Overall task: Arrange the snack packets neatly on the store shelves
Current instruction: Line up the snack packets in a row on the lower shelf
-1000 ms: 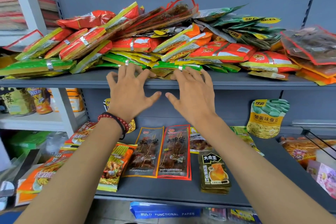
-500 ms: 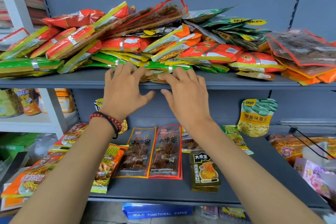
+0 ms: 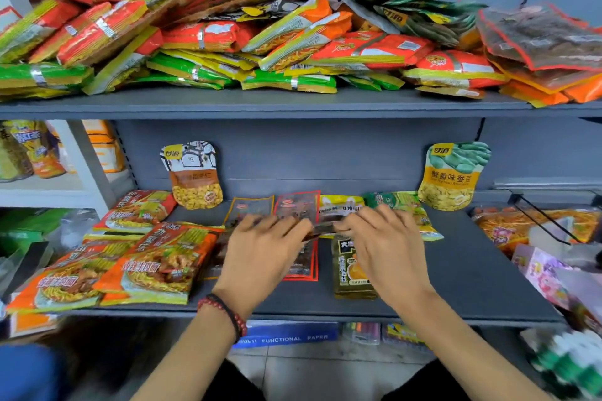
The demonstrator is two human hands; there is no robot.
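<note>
1. Left hand [image 3: 260, 254], red bead bracelet [image 3: 228, 312] at wrist, and right hand [image 3: 387, 247], low over lower shelf [image 3: 456, 270]; both grips pinched on one dark, blurred snack packet [image 3: 321, 229] held between them just above shelf surface.
2. Beneath hands, flat on lower shelf: two clear red-edged packets [image 3: 299, 208], partly hidden; dark green packet [image 3: 353, 270] just beside; yellow packet [image 3: 340, 203] and green packet [image 3: 400, 205] behind.
3. To left, same shelf: orange noodle packets [image 3: 156, 264], overlapping in rough rows.
4. Against back panel: two pouches standing upright, brown-and-white pouch [image 3: 192, 172] and green bean pouch [image 3: 452, 172], well apart.
5. Upper shelf [image 3: 293, 104]: large loose heap [image 3: 260, 29] of red, green, orange and clear packets, tilted and crossing.
6. Progress, judged: early. Lower shelf partly laid out, with gaps; heap unsorted, bulk of work remaining.
</note>
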